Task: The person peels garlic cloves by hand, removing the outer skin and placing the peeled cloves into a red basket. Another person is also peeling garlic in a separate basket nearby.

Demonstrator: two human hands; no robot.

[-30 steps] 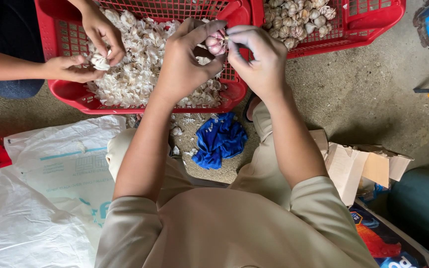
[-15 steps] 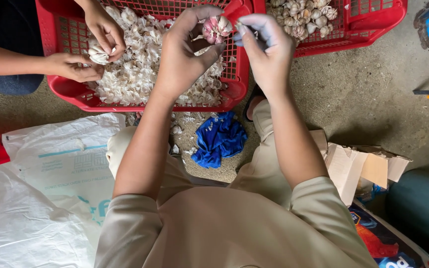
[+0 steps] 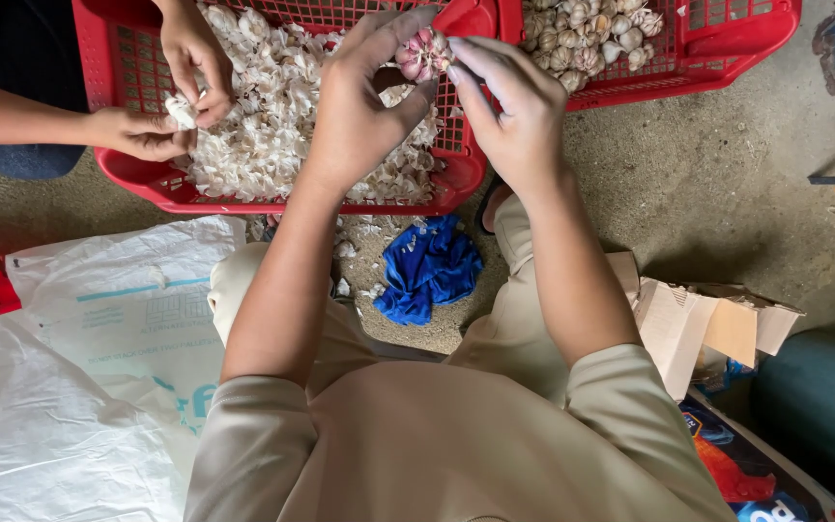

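Both hands grip one garlic bulb (image 3: 424, 55) above the red basket (image 3: 456, 188): left hand (image 3: 364, 106) fingers curled around it, right hand (image 3: 514, 116) fingertips pinching it.

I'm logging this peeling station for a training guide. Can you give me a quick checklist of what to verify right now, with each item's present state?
1. Garlic bulb held by both the left hand and the right hand: ok.
2. Bulb sits above the red basket of peelings: ok.
3. Co-worker's hands apart from the person's own: ok.
4. Second basket of unpeeled bulbs close by: ok.
5. Blue cloth on floor, apart from the hands: ok.
6. How much skin remains on the bulb: cannot tell.
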